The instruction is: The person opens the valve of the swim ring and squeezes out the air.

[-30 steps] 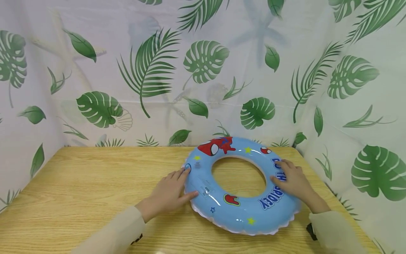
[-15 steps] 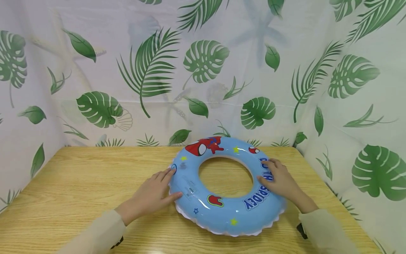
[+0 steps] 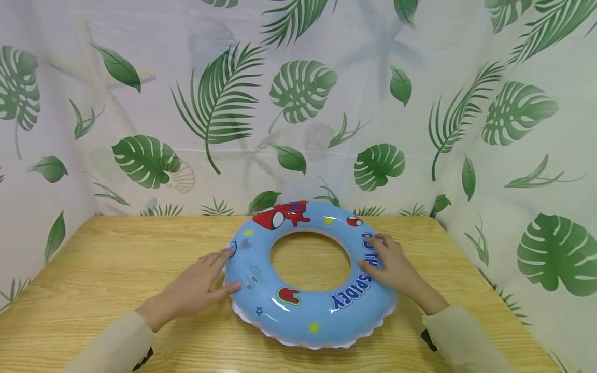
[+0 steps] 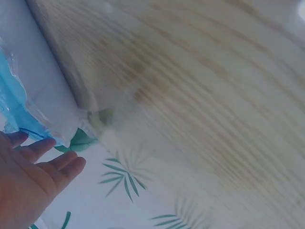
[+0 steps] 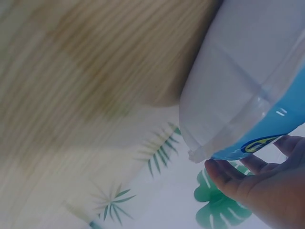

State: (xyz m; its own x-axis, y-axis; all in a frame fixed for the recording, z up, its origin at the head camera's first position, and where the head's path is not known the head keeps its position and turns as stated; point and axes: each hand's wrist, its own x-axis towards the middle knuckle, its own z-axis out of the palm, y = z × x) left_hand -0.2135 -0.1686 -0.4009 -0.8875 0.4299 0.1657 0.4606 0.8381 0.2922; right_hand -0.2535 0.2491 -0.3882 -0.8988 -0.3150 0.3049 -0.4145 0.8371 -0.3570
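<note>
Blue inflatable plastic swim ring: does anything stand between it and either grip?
Nothing visible: the bare left-hand grip and bare right-hand grip both touch the blue inflatable ring directly, on opposite sides.

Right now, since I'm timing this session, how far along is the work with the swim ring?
Done: the blue swim ring looks inflated, on the wooden table.
In hand: left hand and right hand, at opposite sides, have shifted it leftward.
Left: probably letting go; both hands touch it.

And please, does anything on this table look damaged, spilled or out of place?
Nothing stands out. The blue swim ring looks full and round, with no visible tear. Its wavy white edge seems to be the seam. I see no spill on the wooden table.
</note>
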